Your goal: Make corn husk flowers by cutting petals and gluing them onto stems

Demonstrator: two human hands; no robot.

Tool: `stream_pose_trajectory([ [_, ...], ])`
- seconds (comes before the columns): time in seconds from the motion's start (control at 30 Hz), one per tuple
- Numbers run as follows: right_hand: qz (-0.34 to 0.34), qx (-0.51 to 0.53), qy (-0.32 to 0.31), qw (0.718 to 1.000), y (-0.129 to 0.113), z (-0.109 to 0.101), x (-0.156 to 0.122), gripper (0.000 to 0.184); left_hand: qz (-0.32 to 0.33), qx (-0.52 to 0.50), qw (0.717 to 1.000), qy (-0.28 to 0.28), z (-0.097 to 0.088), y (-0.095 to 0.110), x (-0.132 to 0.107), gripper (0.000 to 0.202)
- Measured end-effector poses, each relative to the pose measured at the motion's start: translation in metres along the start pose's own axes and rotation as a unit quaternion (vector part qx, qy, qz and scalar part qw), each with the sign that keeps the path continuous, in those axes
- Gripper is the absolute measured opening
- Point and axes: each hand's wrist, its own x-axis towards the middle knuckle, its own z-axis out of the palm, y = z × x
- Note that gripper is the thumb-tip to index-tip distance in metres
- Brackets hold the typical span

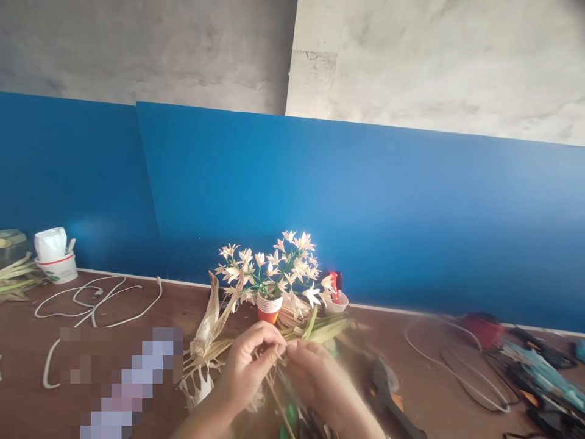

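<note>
My left hand (253, 360) and my right hand (315, 372) meet low in the middle, fingertips pinched together and touching. Something small and pale sits between the fingers, too hidden to name. Just beyond them stands an orange and white paper cup (269, 306) holding a bunch of cream flowers (292, 268) on green stems, their petals like dried husk. Dried corn husks (205, 332) lie to the left of my left hand. Greenish husk leaves (326, 331) are behind my right hand. Below the hands, a thin stick (278, 402) runs downward among loose scraps.
A black glue gun (388, 396), blurred, lies right of my right hand. White cables (98, 305) curl at the left, near a white tub (59, 268). A small bowl (337, 305) holds red items. Tools and cords (543, 378) crowd the right. A blue panel (342, 201) backs the brown table.
</note>
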Motion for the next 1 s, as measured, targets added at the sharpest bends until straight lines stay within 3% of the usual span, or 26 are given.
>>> stream_pose_trajectory([
  [0.1, -0.015, -0.064, 0.037, 0.997, -0.003, 0.000, 0.000, 0.037, -0.122, -0.110, 0.983, 0.080, 0.002, 0.000, 0.003, 0.022],
  [0.17, -0.036, -0.106, 0.067, 0.991, -0.004, -0.001, 0.001, 0.040, -0.161, -0.173, 0.965, 0.114, 0.001, 0.002, 0.005, 0.026],
  [0.33, -0.085, -0.158, 0.128, 0.975, -0.001, -0.012, 0.008, 0.044, -0.165, -0.226, 0.946, 0.166, -0.003, 0.005, 0.009, 0.027],
  [0.47, -0.106, -0.191, 0.165, 0.962, 0.000, -0.020, 0.012, 0.041, -0.161, -0.182, 0.956, 0.164, -0.007, 0.003, 0.009, 0.027],
  [0.57, -0.150, -0.243, 0.186, 0.940, -0.005, -0.020, 0.011, 0.034, -0.093, -0.034, 0.971, 0.219, -0.013, 0.004, 0.007, 0.026],
  [0.63, -0.169, -0.288, 0.190, 0.923, -0.008, -0.018, 0.007, 0.029, 0.024, 0.107, 0.953, 0.284, -0.017, 0.007, 0.005, 0.032],
  [0.67, -0.170, -0.311, 0.186, 0.916, -0.010, -0.016, 0.005, 0.026, 0.088, 0.174, 0.937, 0.290, -0.019, 0.009, 0.004, 0.034],
  [0.73, -0.166, -0.356, 0.163, 0.905, -0.011, -0.011, 0.000, 0.023, 0.181, 0.275, 0.927, 0.178, -0.020, 0.013, 0.003, 0.030],
  [0.8, -0.166, -0.385, 0.135, 0.898, -0.011, -0.007, -0.004, 0.021, 0.182, 0.330, 0.926, 0.025, -0.019, 0.015, 0.002, 0.021],
  [0.83, -0.169, -0.390, 0.125, 0.897, -0.011, -0.005, -0.005, 0.021, 0.159, 0.346, 0.924, -0.023, -0.018, 0.016, 0.002, 0.014],
  [0.9, -0.171, -0.391, 0.113, 0.897, -0.010, -0.002, -0.007, 0.021, 0.116, 0.360, 0.923, -0.077, -0.016, 0.016, 0.002, 0.008],
  [1.0, -0.175, -0.387, 0.111, 0.898, -0.011, -0.001, -0.008, 0.021, 0.065, 0.350, 0.929, -0.100, -0.016, 0.018, 0.003, 0.008],
])
